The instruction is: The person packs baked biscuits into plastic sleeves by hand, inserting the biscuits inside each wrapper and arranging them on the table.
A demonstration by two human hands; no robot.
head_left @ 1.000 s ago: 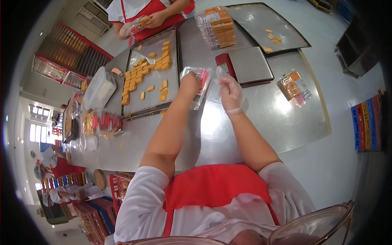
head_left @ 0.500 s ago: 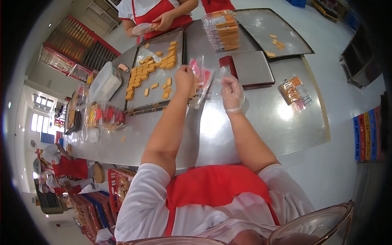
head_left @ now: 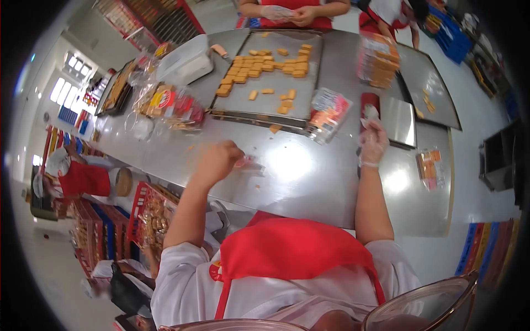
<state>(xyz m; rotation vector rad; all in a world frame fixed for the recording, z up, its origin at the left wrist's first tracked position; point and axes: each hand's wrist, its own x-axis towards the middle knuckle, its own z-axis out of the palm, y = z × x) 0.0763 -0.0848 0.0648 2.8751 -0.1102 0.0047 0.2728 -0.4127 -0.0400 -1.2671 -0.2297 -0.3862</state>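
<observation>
My bare left hand (head_left: 220, 159) is closed above the steel table, near its front edge. A blurred clear plastic wrapper with red print (head_left: 249, 164) sticks out from its fingers. My right hand (head_left: 374, 144), in a clear plastic glove, has its fingers curled beside the red end of a flat steel-topped device (head_left: 398, 122); a whitish bit shows at the fingertips, too unclear to name. Between the hands, farther back, lies a filled clear packet with printed label (head_left: 328, 115). It rests against the corner of a baking tray (head_left: 221, 115) bearing rows of golden rectangular biscuits (head_left: 251, 67).
A stack of packed biscuits (head_left: 379, 59) stands at the back right, by a second tray (head_left: 441, 105). One packet (head_left: 429, 168) lies at right. Packets (head_left: 171, 105) and a plastic tub (head_left: 186, 59) are at left. A co-worker's hands (head_left: 290, 15) are across the table.
My left hand has left the packet by the tray and come back toward me, with the small wrapper. My right hand stays by the steel-topped device. The view has shifted, showing another co-worker at upper right.
</observation>
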